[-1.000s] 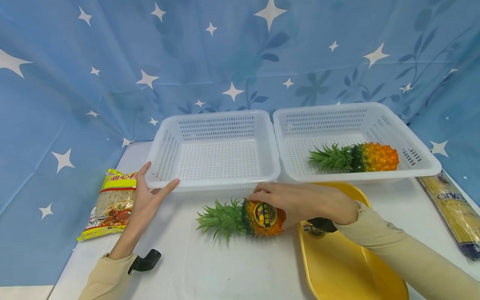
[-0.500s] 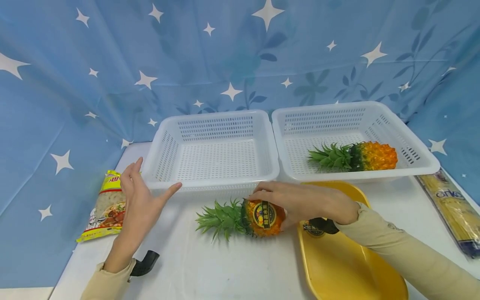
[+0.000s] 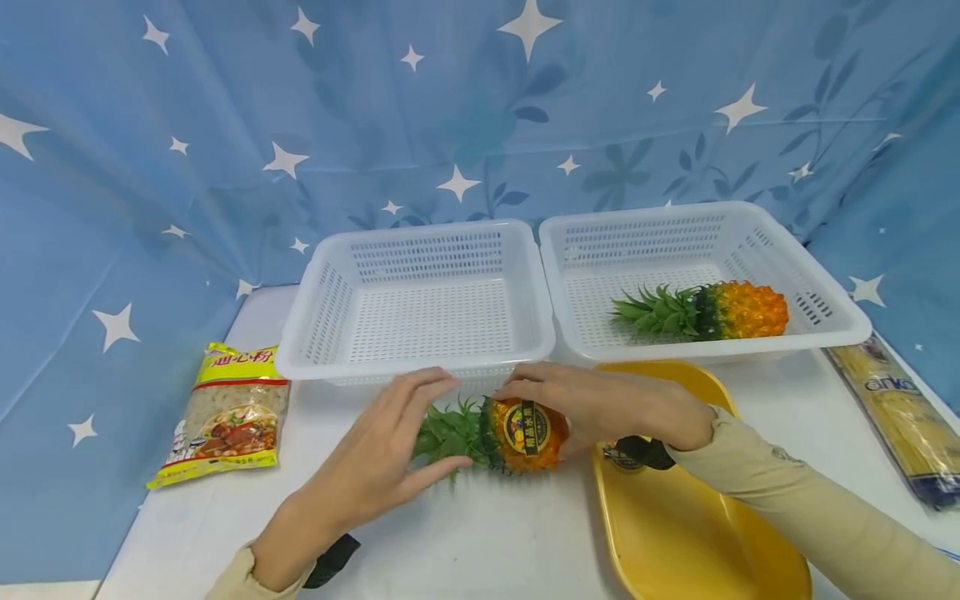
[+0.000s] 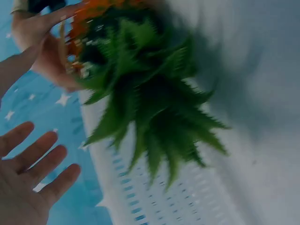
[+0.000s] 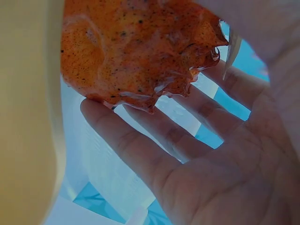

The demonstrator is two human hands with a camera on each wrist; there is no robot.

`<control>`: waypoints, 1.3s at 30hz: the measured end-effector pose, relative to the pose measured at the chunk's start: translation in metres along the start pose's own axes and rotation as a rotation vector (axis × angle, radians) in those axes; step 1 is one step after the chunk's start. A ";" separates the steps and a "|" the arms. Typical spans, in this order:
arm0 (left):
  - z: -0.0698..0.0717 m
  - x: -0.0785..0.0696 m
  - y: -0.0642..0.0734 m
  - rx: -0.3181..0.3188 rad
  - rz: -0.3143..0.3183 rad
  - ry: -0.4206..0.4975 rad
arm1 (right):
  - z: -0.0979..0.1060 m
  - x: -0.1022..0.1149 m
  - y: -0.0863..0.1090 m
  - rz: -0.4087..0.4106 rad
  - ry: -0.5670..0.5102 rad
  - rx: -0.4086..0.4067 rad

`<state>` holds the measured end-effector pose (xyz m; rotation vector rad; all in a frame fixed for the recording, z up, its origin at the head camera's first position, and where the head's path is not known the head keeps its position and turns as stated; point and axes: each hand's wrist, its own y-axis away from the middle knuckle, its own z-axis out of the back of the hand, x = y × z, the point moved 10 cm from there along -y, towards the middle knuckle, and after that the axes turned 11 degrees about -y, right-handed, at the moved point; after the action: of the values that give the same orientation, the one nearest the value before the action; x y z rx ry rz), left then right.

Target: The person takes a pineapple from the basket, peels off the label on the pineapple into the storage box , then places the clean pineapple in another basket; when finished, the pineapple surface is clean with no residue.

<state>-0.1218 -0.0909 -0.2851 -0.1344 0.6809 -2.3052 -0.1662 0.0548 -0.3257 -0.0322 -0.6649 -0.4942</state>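
Observation:
A pineapple (image 3: 517,433) with an orange body, a black label and green leaves lies on the white table in front of the left basket. My right hand (image 3: 603,404) grips its body from the right; in the right wrist view the fingers (image 5: 136,140) curve along the spiky orange skin. At the leafy end is my left hand (image 3: 378,454), thumb and fingers spread on either side of the crown. The left wrist view has those fingers (image 4: 42,164) extended beside the leaves (image 4: 154,103), apart from them. Another pineapple (image 3: 750,311) lies inside the right basket.
Two white slotted baskets stand side by side at the back, the left basket (image 3: 405,367) and the right basket (image 3: 720,342). A yellow tub (image 3: 675,533) sits under my right forearm. A bag of pasta (image 3: 228,417) lies left, a long pasta packet (image 3: 896,417) far right.
My left hand has left the left basket's front corner and moved right and toward me, to the pineapple's leaves. The right hand and the gripped pineapple stay nearly in place.

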 end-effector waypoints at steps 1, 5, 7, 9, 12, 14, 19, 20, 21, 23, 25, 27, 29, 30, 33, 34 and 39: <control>-0.010 -0.002 0.001 0.053 -0.016 -0.006 | 0.000 0.000 0.000 0.003 0.000 0.000; -0.039 0.001 0.007 0.172 -0.005 -0.012 | -0.001 0.000 -0.001 -0.009 -0.002 0.006; -0.048 0.006 0.009 0.197 0.017 0.003 | -0.001 0.000 -0.001 -0.011 0.003 0.007; -0.054 0.009 0.011 0.218 0.039 0.024 | -0.001 -0.001 -0.001 -0.020 0.006 0.009; -0.060 0.013 0.014 0.244 0.070 0.060 | -0.001 0.000 -0.001 -0.011 0.013 0.009; -0.063 0.015 0.015 0.253 0.087 0.084 | -0.001 0.000 -0.001 -0.005 0.012 0.009; -0.066 0.017 0.017 0.254 0.101 0.111 | -0.001 0.002 0.000 0.033 0.016 -0.004; -0.066 0.017 0.017 0.249 0.101 0.112 | -0.001 0.002 0.001 0.040 0.020 -0.006; -0.066 0.016 0.017 0.245 0.100 0.111 | -0.001 0.002 0.001 0.038 0.022 -0.006; -0.067 0.016 0.017 0.233 0.100 0.111 | -0.002 0.003 0.002 0.039 0.031 -0.010; -0.067 0.016 0.017 0.224 0.098 0.112 | -0.002 0.004 0.004 0.041 0.056 -0.013; -0.067 0.016 0.017 0.219 0.096 0.111 | -0.001 0.007 0.006 0.043 0.070 -0.021; -0.068 0.016 0.017 0.218 0.095 0.110 | 0.001 0.011 0.010 0.040 0.090 -0.024; -0.069 0.016 0.018 0.219 0.093 0.109 | 0.003 0.014 0.012 0.040 0.099 -0.026; -0.069 0.016 0.018 0.225 0.094 0.105 | 0.011 0.025 0.018 0.068 0.152 -0.039; -0.069 0.016 0.018 0.228 0.094 0.104 | 0.014 0.030 0.019 0.087 0.180 -0.044; -0.071 0.018 0.019 0.247 0.108 0.112 | 0.027 0.056 0.011 0.217 0.278 -0.047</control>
<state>-0.1433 -0.0837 -0.3569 0.1442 0.4412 -2.2835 -0.1384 0.0457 -0.2693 -0.0781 -0.3715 -0.2975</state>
